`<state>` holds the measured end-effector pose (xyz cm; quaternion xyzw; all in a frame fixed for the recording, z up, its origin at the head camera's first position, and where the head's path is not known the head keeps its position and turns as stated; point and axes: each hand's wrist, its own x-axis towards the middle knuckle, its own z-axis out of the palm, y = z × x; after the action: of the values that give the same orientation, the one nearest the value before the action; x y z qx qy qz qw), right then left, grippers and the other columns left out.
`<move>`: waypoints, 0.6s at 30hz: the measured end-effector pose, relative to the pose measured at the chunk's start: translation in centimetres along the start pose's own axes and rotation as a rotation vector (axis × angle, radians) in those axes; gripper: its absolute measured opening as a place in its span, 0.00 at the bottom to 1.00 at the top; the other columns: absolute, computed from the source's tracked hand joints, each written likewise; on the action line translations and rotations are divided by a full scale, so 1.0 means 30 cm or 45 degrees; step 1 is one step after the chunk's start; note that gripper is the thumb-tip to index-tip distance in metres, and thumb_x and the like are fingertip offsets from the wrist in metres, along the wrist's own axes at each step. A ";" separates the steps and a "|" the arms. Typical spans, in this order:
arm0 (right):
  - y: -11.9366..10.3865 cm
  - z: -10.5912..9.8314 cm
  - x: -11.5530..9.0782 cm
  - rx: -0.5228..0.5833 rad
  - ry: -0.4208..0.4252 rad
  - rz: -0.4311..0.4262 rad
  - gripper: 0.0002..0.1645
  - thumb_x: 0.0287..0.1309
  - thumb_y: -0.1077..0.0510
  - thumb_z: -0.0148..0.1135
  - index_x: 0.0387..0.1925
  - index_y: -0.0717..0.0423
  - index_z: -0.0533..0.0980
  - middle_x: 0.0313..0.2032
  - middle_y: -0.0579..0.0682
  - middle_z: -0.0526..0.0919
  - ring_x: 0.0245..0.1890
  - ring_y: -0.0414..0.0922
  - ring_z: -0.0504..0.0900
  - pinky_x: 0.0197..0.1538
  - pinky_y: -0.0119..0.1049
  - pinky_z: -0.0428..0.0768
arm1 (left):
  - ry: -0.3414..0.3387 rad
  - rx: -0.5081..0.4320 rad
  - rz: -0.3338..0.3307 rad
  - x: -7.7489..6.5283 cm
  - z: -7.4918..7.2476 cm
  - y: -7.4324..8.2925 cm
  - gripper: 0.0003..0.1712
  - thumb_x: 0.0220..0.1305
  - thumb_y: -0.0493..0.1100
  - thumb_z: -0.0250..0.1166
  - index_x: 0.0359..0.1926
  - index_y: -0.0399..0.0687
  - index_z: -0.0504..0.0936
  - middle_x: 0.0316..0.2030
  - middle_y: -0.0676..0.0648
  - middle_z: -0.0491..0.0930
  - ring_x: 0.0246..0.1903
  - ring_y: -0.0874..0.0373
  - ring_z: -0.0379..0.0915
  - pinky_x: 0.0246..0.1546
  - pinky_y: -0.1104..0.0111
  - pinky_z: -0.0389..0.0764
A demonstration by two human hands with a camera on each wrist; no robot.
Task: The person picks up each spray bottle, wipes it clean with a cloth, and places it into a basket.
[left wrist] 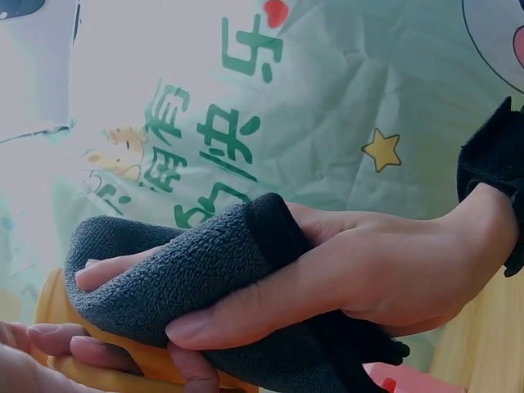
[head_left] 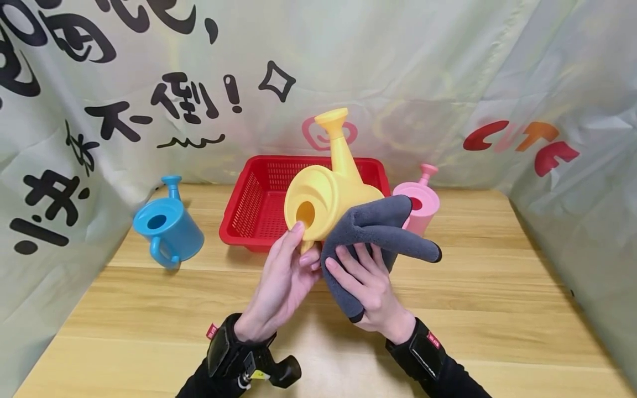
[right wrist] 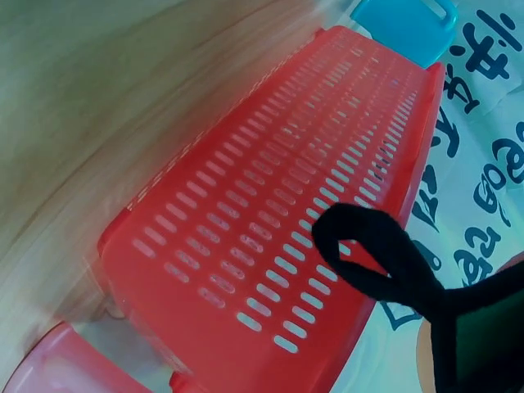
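Note:
A yellow watering can (head_left: 323,202) is held up in front of a red basket, tilted, with its spout pointing up and away. My left hand (head_left: 278,284) grips it by the handle, the thumb near the round filling hole. Against the can's right side my right hand (head_left: 370,290) holds a dark grey cloth (head_left: 380,221) with black edging. In the left wrist view the right hand's thumb and fingers pinch the cloth (left wrist: 164,278) over the yellow can (left wrist: 53,303). A black cloth loop (right wrist: 377,254) hangs in the right wrist view, where neither hand shows clearly.
The red slotted basket (head_left: 239,215) stands on the wooden table (head_left: 497,309) behind the can. To its left is a blue watering can (head_left: 176,232), to its right a pink watering can (head_left: 423,204). A printed curtain (head_left: 423,66) encloses the table's back and sides.

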<state>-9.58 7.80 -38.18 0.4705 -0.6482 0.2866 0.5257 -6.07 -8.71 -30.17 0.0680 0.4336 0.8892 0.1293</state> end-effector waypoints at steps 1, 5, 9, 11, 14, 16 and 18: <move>0.002 -0.002 0.000 0.004 -0.002 -0.001 0.27 0.74 0.53 0.46 0.70 0.56 0.69 0.74 0.52 0.65 0.79 0.52 0.56 0.81 0.51 0.49 | -0.001 0.000 0.003 0.000 0.000 0.000 0.12 0.81 0.54 0.43 0.45 0.55 0.68 0.23 0.58 0.60 0.26 0.66 0.57 0.34 0.74 0.63; 0.008 -0.010 0.003 0.005 -0.010 -0.012 0.27 0.75 0.52 0.45 0.69 0.56 0.70 0.73 0.52 0.66 0.78 0.53 0.58 0.81 0.51 0.50 | -0.009 0.009 0.015 -0.003 -0.001 0.000 0.13 0.81 0.54 0.43 0.44 0.54 0.67 0.23 0.57 0.59 0.26 0.65 0.57 0.35 0.74 0.63; 0.012 -0.017 0.007 0.009 -0.006 -0.025 0.27 0.75 0.53 0.46 0.69 0.56 0.71 0.73 0.52 0.67 0.78 0.53 0.60 0.81 0.51 0.52 | -0.019 0.023 0.026 -0.005 -0.001 0.001 0.13 0.81 0.54 0.43 0.43 0.53 0.66 0.23 0.57 0.59 0.27 0.64 0.57 0.34 0.73 0.62; 0.013 -0.017 0.009 0.016 -0.003 -0.029 0.26 0.75 0.53 0.46 0.69 0.56 0.71 0.73 0.52 0.67 0.77 0.53 0.60 0.81 0.51 0.52 | -0.025 0.028 0.031 -0.007 -0.001 0.001 0.13 0.81 0.54 0.43 0.43 0.53 0.67 0.23 0.57 0.59 0.27 0.64 0.57 0.34 0.73 0.62; 0.013 -0.018 0.012 0.021 0.004 -0.032 0.26 0.75 0.53 0.47 0.68 0.57 0.71 0.73 0.52 0.67 0.77 0.54 0.61 0.81 0.51 0.52 | -0.026 0.031 0.035 -0.007 0.000 0.001 0.13 0.81 0.54 0.43 0.43 0.53 0.67 0.23 0.57 0.59 0.27 0.64 0.57 0.33 0.73 0.62; 0.013 -0.018 0.013 0.024 0.004 -0.031 0.26 0.75 0.53 0.47 0.68 0.57 0.71 0.73 0.52 0.67 0.77 0.54 0.61 0.81 0.51 0.52 | -0.023 0.033 0.036 -0.007 0.001 0.001 0.13 0.81 0.54 0.43 0.43 0.53 0.67 0.23 0.57 0.59 0.27 0.64 0.57 0.33 0.73 0.62; 0.013 -0.019 0.013 0.027 -0.001 -0.028 0.26 0.75 0.53 0.47 0.69 0.57 0.71 0.73 0.52 0.67 0.77 0.53 0.60 0.81 0.51 0.52 | -0.018 0.031 0.036 -0.006 0.001 0.000 0.13 0.81 0.54 0.43 0.43 0.54 0.67 0.23 0.57 0.59 0.26 0.64 0.57 0.33 0.73 0.62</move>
<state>-9.72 8.32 -37.61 0.4832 -0.6401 0.2874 0.5236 -5.90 -8.73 -30.14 0.0820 0.4424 0.8851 0.1189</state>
